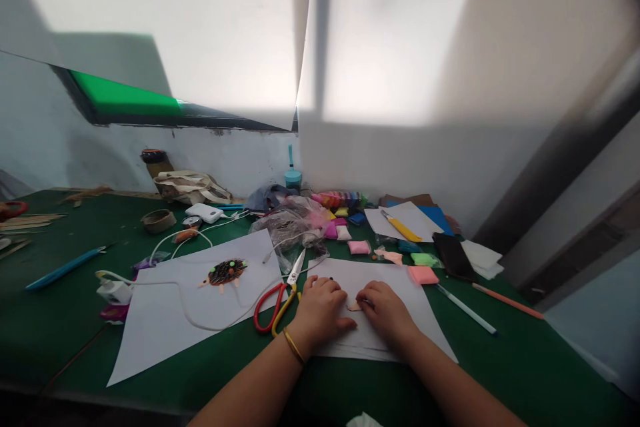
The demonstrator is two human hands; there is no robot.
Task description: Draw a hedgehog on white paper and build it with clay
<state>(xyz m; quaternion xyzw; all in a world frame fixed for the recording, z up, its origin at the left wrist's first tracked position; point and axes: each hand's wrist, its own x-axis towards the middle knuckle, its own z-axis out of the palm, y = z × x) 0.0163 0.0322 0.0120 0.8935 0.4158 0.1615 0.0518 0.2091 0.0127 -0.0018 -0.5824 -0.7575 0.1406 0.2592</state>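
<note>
My left hand (pixel 321 310) rests on a white sheet of paper (pixel 420 327), fingers lying on it and thumb apart; no held thing shows. My right hand (pixel 387 313) is closed, its fingertips pinching at a small flat piece of peach clay (pixel 354 306) on the same sheet. The fingers partly cover that piece. A tiny dark bead-like spot sits by my left fingertips. Just left of my left hand lie scissors (pixel 295 273) with one red and one yellow handle. On another sheet (pixel 165 347) is a hedgehog figure (pixel 225 274) with a dark spiny back and peach face and feet.
A white cable (pixel 183 307) crosses the left sheet from a charger (pixel 114 291). Soft clay packets (pixel 359 247), a plastic bag (pixel 285 227) and a yellow cutter (pixel 405 229) lie behind. A dark phone (pixel 453 257) and pens (pixel 470 310) are at right, a tape roll (pixel 159 221) at left.
</note>
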